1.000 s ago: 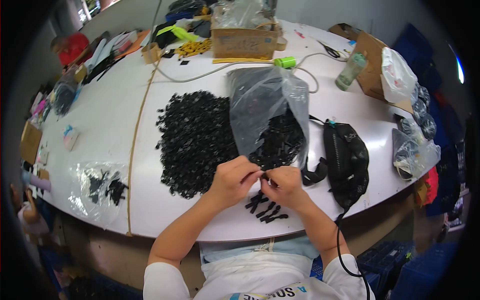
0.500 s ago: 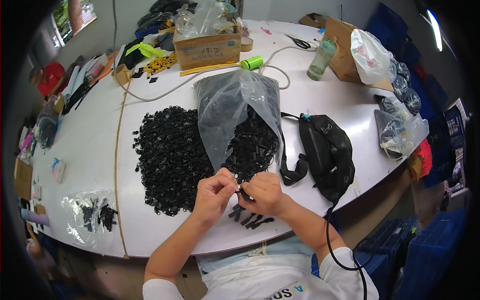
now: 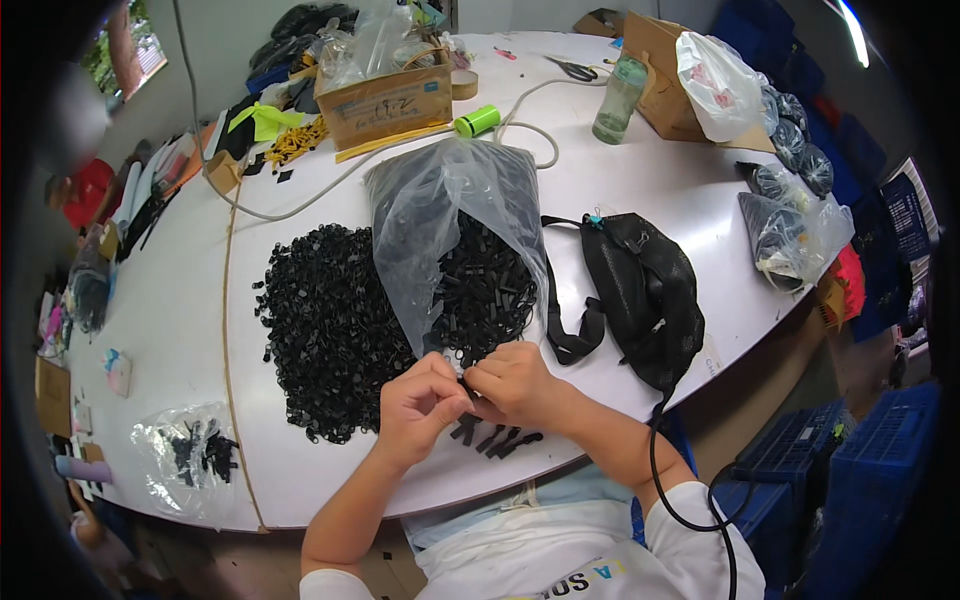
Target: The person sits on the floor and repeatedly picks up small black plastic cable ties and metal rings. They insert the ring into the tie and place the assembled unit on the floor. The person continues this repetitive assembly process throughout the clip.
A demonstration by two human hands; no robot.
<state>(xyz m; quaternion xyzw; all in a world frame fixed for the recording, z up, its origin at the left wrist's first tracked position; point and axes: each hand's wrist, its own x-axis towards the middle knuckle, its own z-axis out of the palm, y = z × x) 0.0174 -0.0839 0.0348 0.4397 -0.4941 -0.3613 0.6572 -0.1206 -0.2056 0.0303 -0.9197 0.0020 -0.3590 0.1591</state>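
My left hand (image 3: 422, 408) and my right hand (image 3: 515, 385) meet over the table's front, fingertips pinched together on a small black piece (image 3: 466, 386). Fingers cover most of it, so its exact kind cannot be made out. Just beyond them lies the mouth of a clear plastic bag (image 3: 410, 215), with many slim black pieces (image 3: 485, 285) with loops spilling from it. A wide heap of small black looped parts (image 3: 330, 340) spreads on the left. Below my right hand, several black strip-like pieces (image 3: 497, 438) lie on the white table.
Right of the bag lies a black mesh pouch (image 3: 650, 300) with a strap. A flat clear bag (image 3: 190, 460) holds black pieces at the near left. Behind stand a cardboard box (image 3: 385, 105), a green cylinder (image 3: 477, 121) and a bottle (image 3: 620, 100). Blue crates (image 3: 880, 480) stand at right.
The view has shifted slightly, so the table's contents sit a little further left. Both hands stay together; the black piece between the fingertips is more covered now.
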